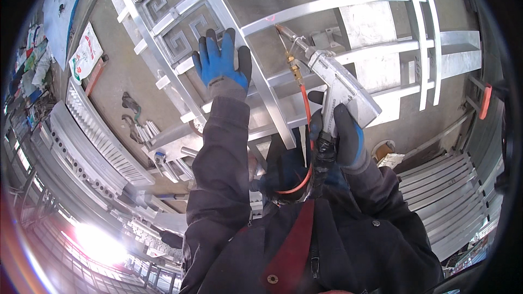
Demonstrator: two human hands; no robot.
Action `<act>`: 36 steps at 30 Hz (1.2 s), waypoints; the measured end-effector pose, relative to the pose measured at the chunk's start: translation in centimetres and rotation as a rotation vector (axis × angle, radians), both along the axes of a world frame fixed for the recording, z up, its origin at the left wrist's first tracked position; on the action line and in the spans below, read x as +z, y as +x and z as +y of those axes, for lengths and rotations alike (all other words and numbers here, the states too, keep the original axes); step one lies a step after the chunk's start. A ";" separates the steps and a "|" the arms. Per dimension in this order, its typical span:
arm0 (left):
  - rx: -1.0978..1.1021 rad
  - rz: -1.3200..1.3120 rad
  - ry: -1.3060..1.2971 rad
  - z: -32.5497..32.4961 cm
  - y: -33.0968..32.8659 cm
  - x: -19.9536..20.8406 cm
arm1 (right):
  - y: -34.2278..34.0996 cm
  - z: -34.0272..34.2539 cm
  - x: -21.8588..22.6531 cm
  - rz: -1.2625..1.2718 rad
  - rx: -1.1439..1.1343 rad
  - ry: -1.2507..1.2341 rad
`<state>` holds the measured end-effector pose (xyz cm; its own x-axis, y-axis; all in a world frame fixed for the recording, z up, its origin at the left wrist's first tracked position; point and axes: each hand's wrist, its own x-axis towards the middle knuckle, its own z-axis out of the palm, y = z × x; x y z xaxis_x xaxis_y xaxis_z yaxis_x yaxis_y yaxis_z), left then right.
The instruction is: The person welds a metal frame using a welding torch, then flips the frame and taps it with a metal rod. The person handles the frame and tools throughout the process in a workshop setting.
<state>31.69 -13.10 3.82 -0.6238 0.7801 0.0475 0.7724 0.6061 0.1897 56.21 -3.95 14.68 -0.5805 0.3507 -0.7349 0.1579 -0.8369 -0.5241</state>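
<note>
My left hand [220, 64], in a blue glove with dark fingertips, lies with fingers spread on the silver metal frame [268, 93], beside its square spiral ornaments [177, 43]. My right hand [348, 137], gloved alike, is wrapped round the grip of a silver handheld welding gun [347, 84]. The gun points up and left. Its copper-coloured nozzle is at a curved crossbar [327, 4], near a small reddish spot; whether the two touch I cannot tell. An orange hose [306, 114] runs from a brass fitting [295, 69] on the gun down toward my body.
Finned metal profiles [106, 136] lie along the left, near a printed white bag [86, 54]. Short tube pieces [146, 132] sit below the frame's left side. Stacked metal bars [441, 190] stand at lower right. A red-handled tool [485, 102] is at the far right.
</note>
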 end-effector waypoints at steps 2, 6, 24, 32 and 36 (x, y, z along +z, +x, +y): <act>0.006 -0.015 -0.015 0.2 -0.4 -0.2 | -0.3 0.0 -0.1 -0.002 0.007 -0.001; -0.006 -0.042 -0.003 0.2 -1.0 -0.1 | -1.1 0.0 -0.2 0.023 -0.041 -0.050; 0.001 -0.106 -0.042 0.1 -1.6 0.1 | -1.8 0.2 -0.6 -0.025 0.054 0.015; 0.022 -0.068 -0.085 0.3 -1.2 0.5 | -1.2 0.4 0.0 0.016 -0.003 -0.054; 0.014 -0.038 -0.084 0.1 -1.1 0.4 | -1.0 0.3 0.1 0.020 -0.005 -0.037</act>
<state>30.62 -12.95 4.22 -0.6352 0.7712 -0.0414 0.7567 0.6322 0.1665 55.21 -3.64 14.80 -0.5937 0.3259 -0.7357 0.1437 -0.8566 -0.4955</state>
